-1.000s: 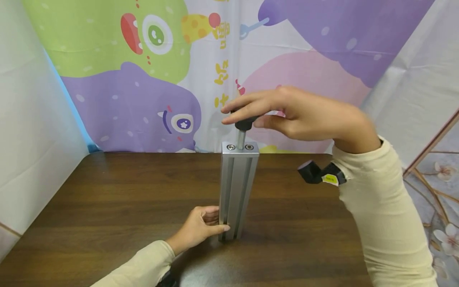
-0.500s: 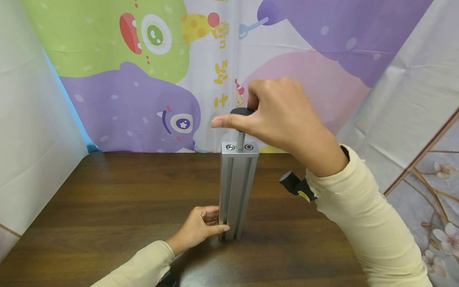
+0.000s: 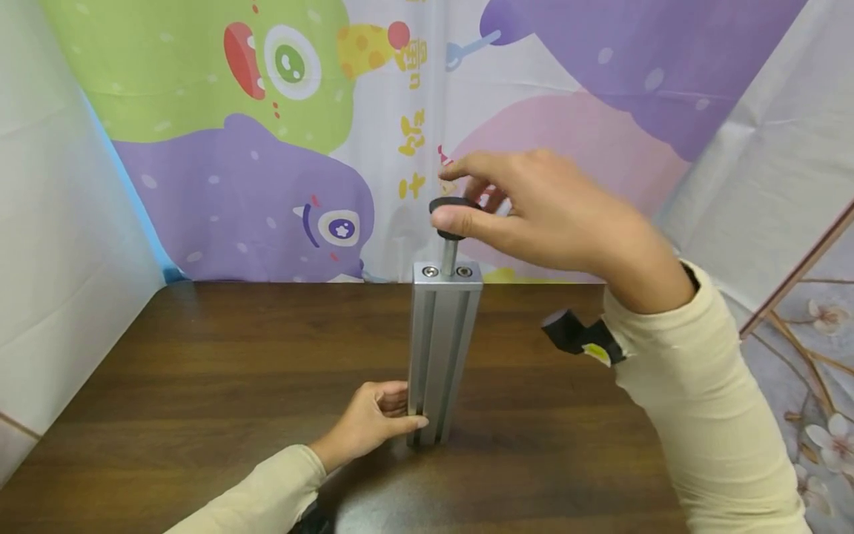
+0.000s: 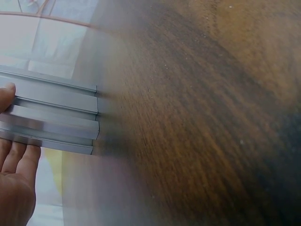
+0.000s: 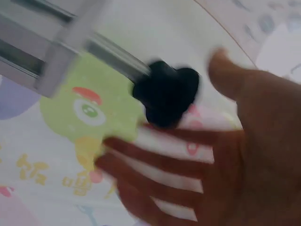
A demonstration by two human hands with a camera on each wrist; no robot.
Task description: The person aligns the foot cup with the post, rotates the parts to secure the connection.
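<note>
Since half a second ago, the right hand (image 3: 554,211) has been swung toward the right of the frame, its fingers loosened about a black lobed knob (image 5: 167,94), while the left hand (image 3: 365,423) has been kept in place. A slotted metal bar (image 3: 445,334) is stood upright at the frame's centre, gripped near its foot between left thumb and fingers; the knob is carried above it on a metal shaft (image 3: 450,257). The right fingers are spread, with nothing grasped; whether the knob is brushed cannot be told. A turning of the knob seems to be in hand, and a fresh grip appears to be called for. The dark wood-grain surface (image 3: 233,356) is backed by a cartoon-printed curtain (image 3: 233,193); a floral-patterned panel (image 3: 823,445) is seen at lower right.
</note>
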